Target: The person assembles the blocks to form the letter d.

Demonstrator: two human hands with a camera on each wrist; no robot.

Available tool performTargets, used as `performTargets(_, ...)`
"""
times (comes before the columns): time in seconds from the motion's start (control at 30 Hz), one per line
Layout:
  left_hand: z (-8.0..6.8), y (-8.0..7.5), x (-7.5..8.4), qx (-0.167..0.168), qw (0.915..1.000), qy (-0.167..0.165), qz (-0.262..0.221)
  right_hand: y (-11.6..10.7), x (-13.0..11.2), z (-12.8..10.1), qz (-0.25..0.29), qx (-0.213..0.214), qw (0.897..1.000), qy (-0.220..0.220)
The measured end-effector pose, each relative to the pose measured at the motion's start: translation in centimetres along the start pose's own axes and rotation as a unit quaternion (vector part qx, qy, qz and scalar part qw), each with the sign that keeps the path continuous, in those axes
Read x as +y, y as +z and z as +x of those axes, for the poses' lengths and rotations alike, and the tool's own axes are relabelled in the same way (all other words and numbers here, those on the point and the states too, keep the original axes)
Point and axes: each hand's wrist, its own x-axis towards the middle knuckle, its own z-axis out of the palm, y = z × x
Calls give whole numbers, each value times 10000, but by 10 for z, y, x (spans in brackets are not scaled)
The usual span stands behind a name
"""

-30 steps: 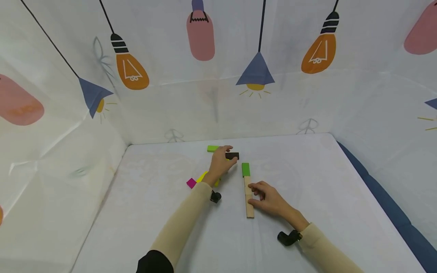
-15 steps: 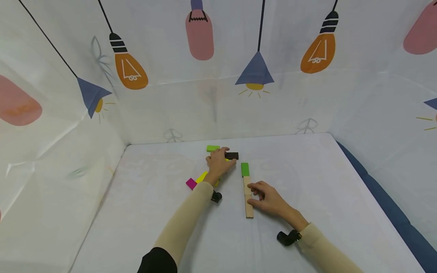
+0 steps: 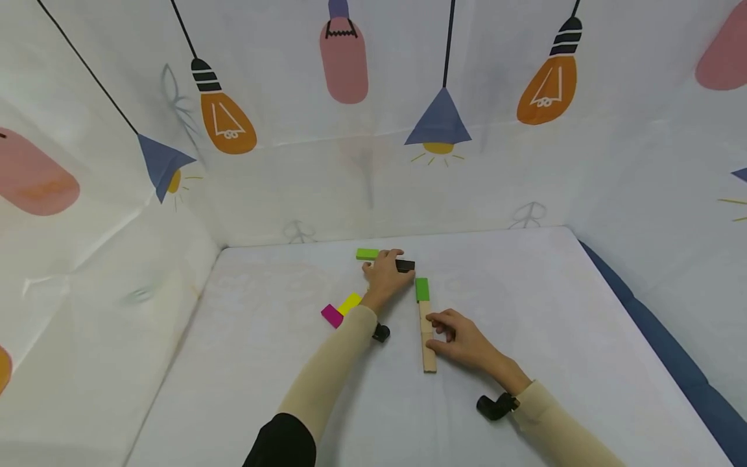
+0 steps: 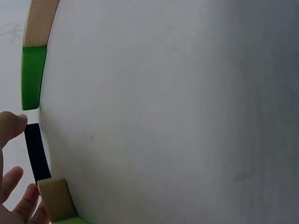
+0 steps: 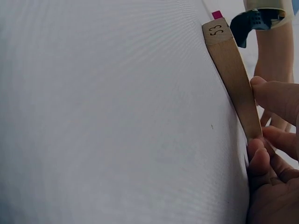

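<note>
Between the thumb and fingers of my left hand sits a black block, near the far edge of the table; the left wrist view shows the thumb at one end of this block. A green block stands just nearer, in line with two plain wooden blocks. My right hand has bent fingers, holding the wooden blocks from the right side. One wooden block bears the number 53 on its end. A lime block lies just beyond my left hand.
Left of my left wrist lie a yellow block and a magenta block, partly covered by the sleeve. The white tabletop ends at a wall of patterned cloth. Dark blue fabric runs along the right edge.
My left hand has moved slightly right with the black block, closer to the green block. My right hand and the wooden blocks keep their places.
</note>
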Motion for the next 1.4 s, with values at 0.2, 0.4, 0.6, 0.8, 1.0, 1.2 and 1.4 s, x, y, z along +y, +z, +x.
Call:
performTargets(0.2, -1, 6, 6, 37, 9998, -194, 33, 0, 2, 0, -26, -68, 10000, -2)
performTargets(0.4, -1, 5, 6, 24, 9994, -347, 38, 0, 4, -1, -62, -34, 10000, -13)
performTargets(0.6, -1, 8, 3, 16, 9990, -446, 16, -1, 4, -2, -60, 12, 9999, -85)
performTargets(0.8, -2, 8, 6, 51, 9987, -499, 127, 0, 4, -1, -31, -16, 9999, -111)
performTargets(1.0, -1, 6, 6, -24, 9992, -394, -94, -1, 4, -1, -73, 0, 9999, -68)
performTargets(1.2, 0, 6, 2, 3, 9991, -414, -64, -2, 4, -1, -53, 13, 10000, -30)
performTargets(1.4, -2, 4, 1, 215, 9986, -482, -24, -1, 5, -1, -24, -32, 10000, 4)
